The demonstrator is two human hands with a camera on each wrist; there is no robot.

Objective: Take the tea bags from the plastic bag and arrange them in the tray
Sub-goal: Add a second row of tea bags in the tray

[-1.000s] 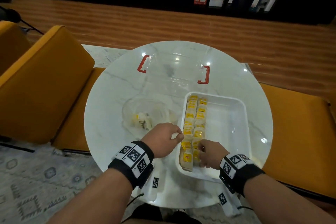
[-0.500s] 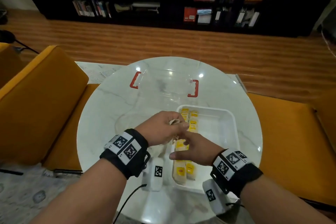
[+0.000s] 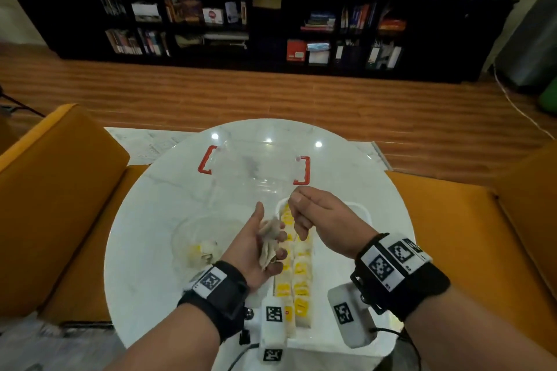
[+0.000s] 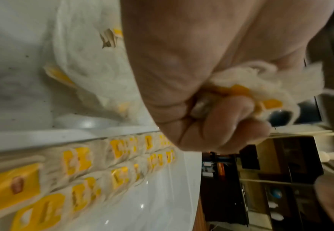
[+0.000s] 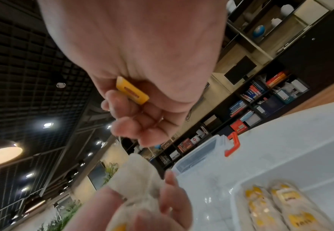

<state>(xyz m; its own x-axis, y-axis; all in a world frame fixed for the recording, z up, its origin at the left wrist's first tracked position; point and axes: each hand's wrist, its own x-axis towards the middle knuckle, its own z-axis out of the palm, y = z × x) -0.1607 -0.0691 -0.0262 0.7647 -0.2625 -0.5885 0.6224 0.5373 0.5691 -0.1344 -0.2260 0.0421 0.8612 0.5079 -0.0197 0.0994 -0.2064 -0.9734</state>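
Note:
My left hand (image 3: 266, 236) is raised palm up over the tray's left edge, its fingers curled round a crumpled clump of tea bags (image 3: 272, 229). The left wrist view shows that clump (image 4: 251, 84) with yellow tags squeezed in it. Just above and to the right, my right hand (image 3: 297, 205) pinches a yellow tag (image 5: 132, 92) between thumb and fingers, and a thin string (image 4: 332, 93) runs from it to the clump. Two rows of tea bags (image 3: 297, 280) lie along the left side of the white tray (image 3: 363, 212). To the left sits the plastic bag (image 3: 199, 245), with a few tea bags inside.
A clear box with red handles (image 3: 303, 170) stands behind the tray on the round marble table (image 3: 156, 208). The right half of the tray is bare. Orange seats (image 3: 60, 190) flank the table, and dark bookshelves (image 3: 271, 33) line the far wall.
Both hands have lifted off the tray's near end. The left hand turned palm up with the clump; the right hand rose above it, pinching a tag. The head view tilted upward.

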